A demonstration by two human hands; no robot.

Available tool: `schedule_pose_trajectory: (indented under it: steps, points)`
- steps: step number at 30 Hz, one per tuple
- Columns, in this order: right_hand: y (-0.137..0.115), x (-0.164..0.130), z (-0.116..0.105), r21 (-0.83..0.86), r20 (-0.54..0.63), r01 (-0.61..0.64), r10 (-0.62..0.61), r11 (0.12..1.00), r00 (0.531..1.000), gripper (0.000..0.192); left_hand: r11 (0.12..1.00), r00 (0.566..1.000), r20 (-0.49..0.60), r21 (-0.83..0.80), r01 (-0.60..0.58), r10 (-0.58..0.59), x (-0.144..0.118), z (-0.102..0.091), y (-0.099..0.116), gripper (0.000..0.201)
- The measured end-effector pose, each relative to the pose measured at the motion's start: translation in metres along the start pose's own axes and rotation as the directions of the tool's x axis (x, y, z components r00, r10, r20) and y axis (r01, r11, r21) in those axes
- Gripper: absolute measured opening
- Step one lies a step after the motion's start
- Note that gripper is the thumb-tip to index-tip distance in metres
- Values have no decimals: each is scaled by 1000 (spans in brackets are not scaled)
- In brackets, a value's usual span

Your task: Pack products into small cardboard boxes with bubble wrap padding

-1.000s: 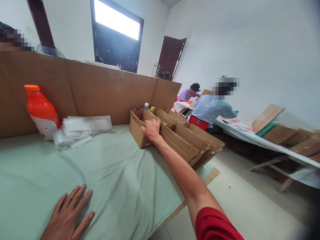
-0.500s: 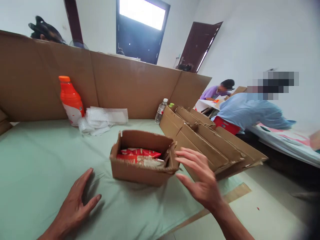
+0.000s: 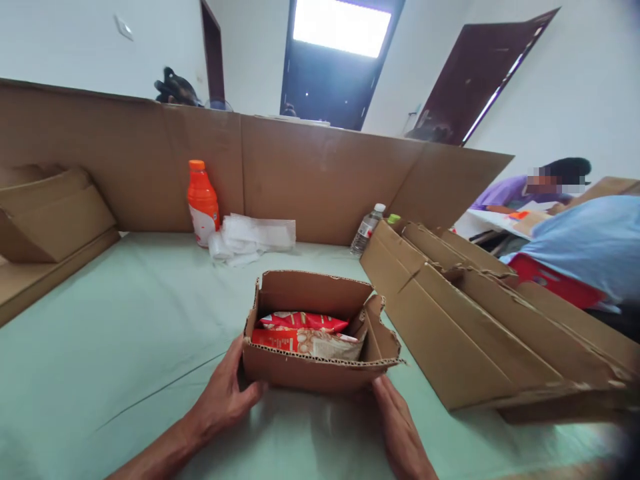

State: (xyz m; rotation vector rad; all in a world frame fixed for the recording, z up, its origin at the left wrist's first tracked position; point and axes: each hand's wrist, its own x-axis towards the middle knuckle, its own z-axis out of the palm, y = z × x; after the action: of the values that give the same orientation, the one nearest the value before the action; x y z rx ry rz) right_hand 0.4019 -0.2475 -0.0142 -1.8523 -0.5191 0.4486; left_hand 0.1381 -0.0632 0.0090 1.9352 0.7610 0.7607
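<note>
An open cardboard box (image 3: pixel 310 373) with rough-cut edges rests on the table, nearest to me. Inside it lie a red packet (image 3: pixel 305 321) and, in front, a red and beige packet (image 3: pixel 307 341). My left hand (image 3: pixel 225 393) holds the box's left end, its thumb by the front wall and its other fingers partly hidden along the side. At the lower right corner, my right hand (image 3: pixel 397 423) grips the box from the other side, with most of its fingertips hidden.
A tall cardboard divider (image 3: pixel 310 173) backs the green-covered table (image 3: pixel 165 320). Before it stand an orange bottle (image 3: pixel 203 203), bubble wrap (image 3: pixel 255 237) and a clear bottle (image 3: pixel 367 230). A cardboard tray with dividers (image 3: pixel 450 320) is at right, cardboard (image 3: pixel 60 213) at left. Co-workers sit beyond.
Both hands, apart from the box before, have come in to its two ends and hold it. My view has turned left, so more cardboard shows on the left.
</note>
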Motion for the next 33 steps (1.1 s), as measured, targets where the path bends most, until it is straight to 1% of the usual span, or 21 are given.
schedule_pose_trajectory:
  steps: [2,3,4,6,8,11,13,14,15,16,19,21,24,26,28,30,31,33]
  points:
    - [-9,2,10,61,74,-52,47,997,996,67,998,998,-50,-43,41,-43,6,-3,-2,60]
    - [-17,4,18,94,126,-62,50,994,991,69,996,994,-82,-60,66,-70,9,-7,-5,59]
    - [-26,6,27,126,185,-57,33,990,982,71,993,988,-115,-75,93,-101,12,-12,-8,59]
    - [-48,11,51,186,310,-12,-47,982,950,70,985,971,-182,-108,138,-156,21,-27,-16,63]
    - [-70,16,81,244,407,37,-137,969,903,67,976,945,-254,-123,177,-204,31,-47,-25,67]
    - [-92,28,124,315,512,69,-231,947,827,63,968,893,-374,-107,225,-249,42,-78,-38,65]
    - [-99,41,142,310,600,78,-259,947,757,62,966,863,-433,-94,242,-258,46,-93,-47,61]
    - [-102,50,148,283,637,97,-263,954,725,61,965,856,-446,-91,248,-262,47,-97,-52,58]
    - [-104,62,152,240,652,141,-267,961,709,60,963,851,-452,-93,254,-268,47,-99,-56,56]
    - [-107,76,154,188,641,202,-276,961,717,58,961,845,-458,-99,259,-275,46,-100,-61,54]
    - [-121,134,159,42,513,377,-343,925,787,48,950,823,-475,-138,279,-311,44,-94,-71,58]
    - [-136,181,170,2,432,428,-387,904,815,42,941,813,-475,-152,302,-338,41,-89,-77,62]
    - [-161,248,200,-38,339,481,-442,876,830,29,935,807,-474,-138,328,-353,35,-83,-86,61]
    - [-174,280,223,-60,320,499,-458,864,830,22,928,801,-475,-114,354,-364,31,-82,-92,56]
    - [-181,298,241,-74,333,497,-448,865,830,19,917,796,-471,-78,392,-381,29,-82,-96,50]
    - [-182,303,249,-83,343,484,-431,871,834,22,908,793,-469,-51,415,-389,28,-83,-97,48]
    - [-181,300,248,-84,338,480,-428,873,838,24,908,790,-477,-45,416,-386,28,-84,-98,47]
    - [-178,286,238,-76,305,477,-435,876,847,29,915,788,-489,-58,399,-375,30,-85,-97,45]
